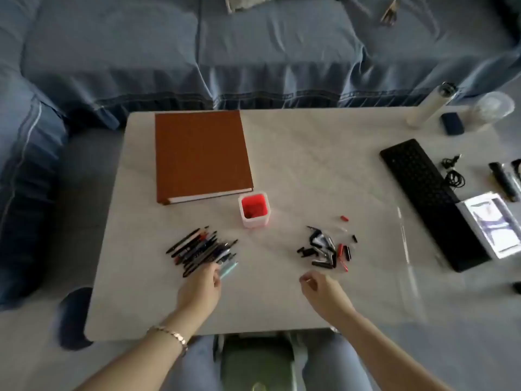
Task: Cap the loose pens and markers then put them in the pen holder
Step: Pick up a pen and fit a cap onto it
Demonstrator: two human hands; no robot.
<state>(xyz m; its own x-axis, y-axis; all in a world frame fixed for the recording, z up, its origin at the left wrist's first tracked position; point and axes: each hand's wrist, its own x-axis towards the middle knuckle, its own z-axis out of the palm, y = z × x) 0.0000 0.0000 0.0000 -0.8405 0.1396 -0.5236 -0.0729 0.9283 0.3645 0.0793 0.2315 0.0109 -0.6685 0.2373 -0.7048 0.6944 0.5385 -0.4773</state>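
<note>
Capping looked barely begun. The left hand [201, 286] touched the pens [203, 249] at lower centre-left, grip unclear. The right hand [324, 289] curled below the caps [327, 249], contents unclear. Next move: match one pen to its cap. The holder [253, 210], penless, stood mid-frame on a pale table [310, 165], with a blue sofa [253, 52] above.

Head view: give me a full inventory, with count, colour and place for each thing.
table: one, white, centre.
pen holder: one, white with red inside, mid-table.
pens: one pile, mostly black, near left of holder.
caps: one pile, black and red, near right of holder.
book: one, brown, far left.
keyboard: one, black, right.
lit screen: one, right edge.
sofa: one, blue, behind table.
left hand: fingers at pens.
right hand: fingers curled, near caps.
</note>
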